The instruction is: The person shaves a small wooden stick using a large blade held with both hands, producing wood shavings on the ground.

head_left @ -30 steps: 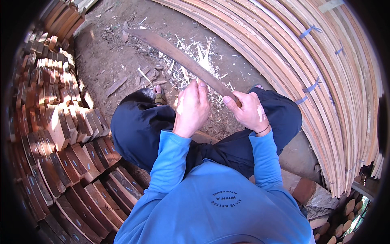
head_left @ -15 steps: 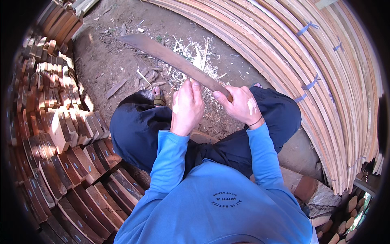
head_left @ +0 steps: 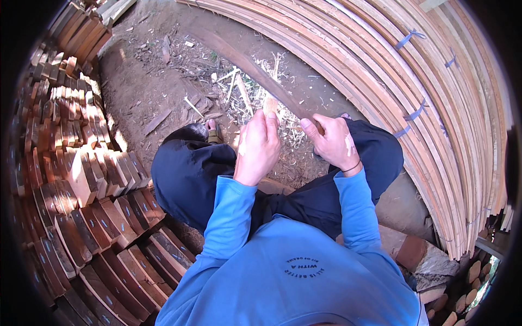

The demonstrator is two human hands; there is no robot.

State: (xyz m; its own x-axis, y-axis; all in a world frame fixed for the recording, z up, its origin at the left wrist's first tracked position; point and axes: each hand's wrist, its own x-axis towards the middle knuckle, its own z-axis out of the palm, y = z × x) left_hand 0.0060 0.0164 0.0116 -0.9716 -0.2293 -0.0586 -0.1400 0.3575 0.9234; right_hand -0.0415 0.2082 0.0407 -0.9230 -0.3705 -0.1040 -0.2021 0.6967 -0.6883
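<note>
My right hand [head_left: 334, 140] is wrapped around the handle of a machete [head_left: 251, 69]. Its long dark blade slants up and to the left, away from me, slightly blurred toward the tip. Closed in my left hand [head_left: 257, 145] is a piece of wood [head_left: 270, 104]; only its pale, freshly cut upper end shows above my fingers, just beside the blade's near part. The rest of the piece is hidden by the hand. Whether the blade touches the wood I cannot tell. Both hands are held over the gap between my bent knees.
Pale wood shavings [head_left: 247, 98] litter the dirt floor [head_left: 141, 70] ahead. Cut wooden blocks [head_left: 103, 239] are stacked along the left. Long wooden strips [head_left: 402, 103], tied with blue bands, curve along the right. Log ends [head_left: 462, 301] lie at the lower right.
The machete's blade has swung to the right and looks turned more edge-on. The pale end of the wood now shows above my left hand. Both hands have shifted slightly right.
</note>
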